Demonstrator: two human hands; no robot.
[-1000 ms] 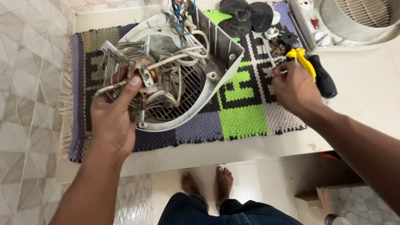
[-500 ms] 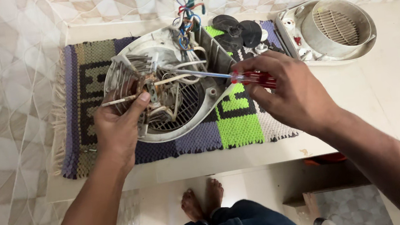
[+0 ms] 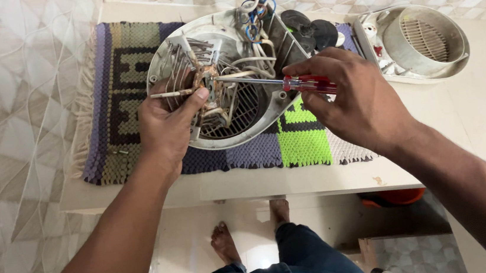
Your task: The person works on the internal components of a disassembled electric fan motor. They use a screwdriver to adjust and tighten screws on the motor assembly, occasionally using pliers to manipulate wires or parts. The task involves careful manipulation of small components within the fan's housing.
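Observation:
An opened round white fan heater housing (image 3: 265,119) lies on a woven mat (image 3: 115,101). Inside it sits a rusty heating-coil frame (image 3: 201,75) over a metal grille (image 3: 243,112), with coloured wires (image 3: 257,10) at the far side. My left hand (image 3: 168,126) grips the coil frame from the near left, thumb on top. My right hand (image 3: 349,99) holds a screwdriver (image 3: 276,81) with a red handle; its metal tip rests at the middle of the coil frame.
A white round front cover (image 3: 424,42) with a slotted vent lies at the far right of the low white ledge (image 3: 462,133). Black round parts (image 3: 313,29) sit behind the housing. Tiled wall and floor surround; my bare feet (image 3: 223,242) show below.
My right hand left the yellow-handled tool at the right, took up the red-handled screwdriver and brought its tip to the coil frame. The left hand stayed on the frame.

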